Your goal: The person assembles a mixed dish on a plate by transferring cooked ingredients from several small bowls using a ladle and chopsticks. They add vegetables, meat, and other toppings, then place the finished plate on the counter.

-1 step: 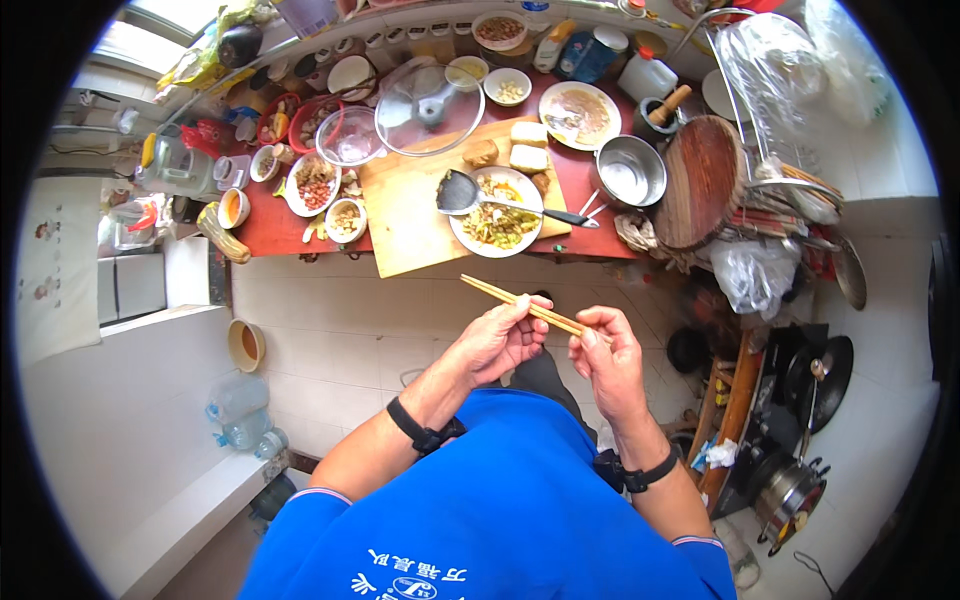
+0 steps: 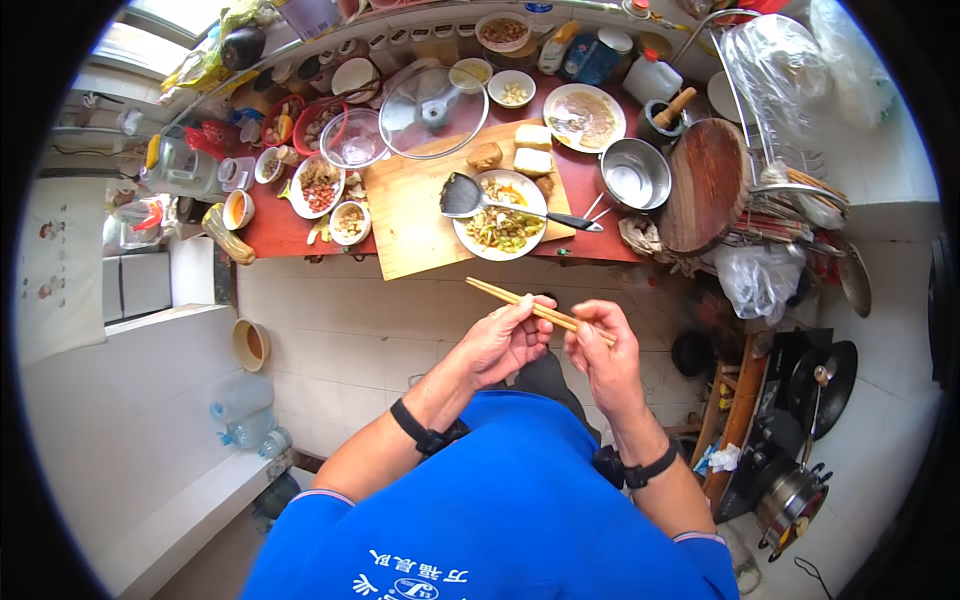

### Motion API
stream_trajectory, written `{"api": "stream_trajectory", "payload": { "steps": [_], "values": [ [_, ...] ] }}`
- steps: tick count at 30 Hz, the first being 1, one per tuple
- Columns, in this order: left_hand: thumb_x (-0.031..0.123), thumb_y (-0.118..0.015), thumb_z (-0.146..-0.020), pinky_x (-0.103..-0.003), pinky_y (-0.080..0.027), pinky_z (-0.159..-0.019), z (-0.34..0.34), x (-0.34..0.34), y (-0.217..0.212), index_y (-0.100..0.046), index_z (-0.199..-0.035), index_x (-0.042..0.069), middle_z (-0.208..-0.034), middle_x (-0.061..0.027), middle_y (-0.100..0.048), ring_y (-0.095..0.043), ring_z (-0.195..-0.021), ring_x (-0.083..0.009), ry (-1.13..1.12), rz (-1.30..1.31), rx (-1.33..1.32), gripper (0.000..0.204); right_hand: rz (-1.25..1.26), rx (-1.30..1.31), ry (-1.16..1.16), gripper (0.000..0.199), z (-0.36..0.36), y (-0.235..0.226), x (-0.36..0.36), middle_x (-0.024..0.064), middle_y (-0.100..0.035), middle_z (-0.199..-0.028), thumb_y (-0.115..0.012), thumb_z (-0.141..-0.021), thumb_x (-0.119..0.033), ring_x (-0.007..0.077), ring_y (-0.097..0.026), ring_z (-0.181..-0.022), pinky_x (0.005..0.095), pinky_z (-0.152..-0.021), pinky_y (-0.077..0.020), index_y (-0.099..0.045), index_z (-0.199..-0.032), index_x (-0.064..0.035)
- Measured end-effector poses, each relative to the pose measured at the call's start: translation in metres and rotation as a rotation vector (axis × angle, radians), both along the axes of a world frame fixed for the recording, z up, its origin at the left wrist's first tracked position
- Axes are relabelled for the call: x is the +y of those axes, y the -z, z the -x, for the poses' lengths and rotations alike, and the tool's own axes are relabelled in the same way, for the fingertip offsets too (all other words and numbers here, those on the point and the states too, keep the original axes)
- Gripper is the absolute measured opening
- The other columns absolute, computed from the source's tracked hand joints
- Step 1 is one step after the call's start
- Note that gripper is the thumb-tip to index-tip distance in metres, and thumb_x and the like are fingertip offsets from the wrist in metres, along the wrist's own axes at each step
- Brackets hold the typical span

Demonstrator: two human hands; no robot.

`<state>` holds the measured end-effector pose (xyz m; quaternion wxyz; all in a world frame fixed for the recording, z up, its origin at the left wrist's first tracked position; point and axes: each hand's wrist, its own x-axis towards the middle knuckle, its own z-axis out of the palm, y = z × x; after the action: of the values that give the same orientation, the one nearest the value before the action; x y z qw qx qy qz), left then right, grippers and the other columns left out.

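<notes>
A pair of wooden chopsticks (image 2: 490, 290) is held level in front of my body, over the floor on the near side of the table. My left hand (image 2: 506, 342) pinches them near the middle between thumb and fingers. At their right-hand end, my right hand (image 2: 606, 352) is closed round them with thumb and fingertips. Beyond my hands, a white plate of cooked vegetables (image 2: 490, 242) sits on a wooden cutting board (image 2: 405, 245). A spatula (image 2: 461, 196) with a dark blade and black handle lies across that plate.
Pale bread pieces (image 2: 532, 161) sit on the board beside a glass lid (image 2: 400, 118). Bowls of chopped food (image 2: 319, 187) crowd the red table's left. A steel pot (image 2: 635, 174) and a round wooden board (image 2: 702, 190) stand right. Pans (image 2: 826, 388) are at lower right.
My right hand has shifted slightly along the chopsticks, and more of their right-hand end shows. The whole view has moved a little.
</notes>
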<state>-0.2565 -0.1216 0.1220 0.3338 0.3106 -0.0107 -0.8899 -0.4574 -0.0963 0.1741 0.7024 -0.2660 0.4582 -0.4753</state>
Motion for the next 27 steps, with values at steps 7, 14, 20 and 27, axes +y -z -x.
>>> {"api": "stream_trajectory", "payload": {
  "steps": [7,14,20,27],
  "values": [
    [0.039,-0.046,-0.115,-0.032,-0.058,-0.084,-0.021,-0.042,0.019,-0.064,-0.115,0.008,-0.112,-0.0095,-0.071,-0.069,-0.101,-0.018,-0.254,0.057,-0.312,0.036,0.429,0.755,-0.44,0.07,0.006,0.02,-0.069,0.0132,-0.065,-0.111,-0.084,-0.085,-0.014,0.0277,-0.064,-0.102,0.0402,-0.091,-0.0556,-0.05,-0.145,-0.004],
    [0.043,-0.039,-0.116,-0.03,-0.057,-0.073,-0.107,-0.064,0.06,-0.061,-0.107,0.01,-0.091,-0.0046,-0.07,-0.069,-0.084,-0.0158,-0.019,0.034,-0.879,0.04,0.687,1.427,-0.472,0.068,-0.007,0.128,-0.148,0.022,-0.056,-0.133,-0.081,-0.084,-0.015,0.041,-0.054,-0.123,0.05,-0.103,-0.0485,-0.05,-0.143,-0.0012],
    [0.041,-0.041,-0.115,-0.029,-0.056,-0.068,-0.147,-0.07,0.072,-0.057,-0.112,0.01,-0.088,-0.004,-0.069,-0.067,-0.076,-0.0138,0.124,-0.055,-0.881,0.035,0.527,1.791,-0.663,0.031,-0.017,0.2,-0.181,0.0142,-0.064,-0.113,-0.072,-0.085,-0.014,0.0343,-0.061,-0.108,0.0489,-0.089,-0.0487,-0.064,-0.115,-0.0076],
    [0.036,-0.046,-0.114,-0.026,-0.048,-0.06,-0.158,-0.078,0.078,-0.06,-0.11,0.01,-0.079,0.0008,-0.063,-0.06,-0.071,-0.0106,0.265,-0.043,-0.797,0.029,0.527,1.873,-0.74,0.014,-0.023,0.224,-0.195,0.012,-0.069,-0.099,-0.068,-0.089,-0.017,0.032,-0.064,-0.1,0.0492,-0.088,-0.0469,-0.068,-0.101,-0.0094]
  ]
}}
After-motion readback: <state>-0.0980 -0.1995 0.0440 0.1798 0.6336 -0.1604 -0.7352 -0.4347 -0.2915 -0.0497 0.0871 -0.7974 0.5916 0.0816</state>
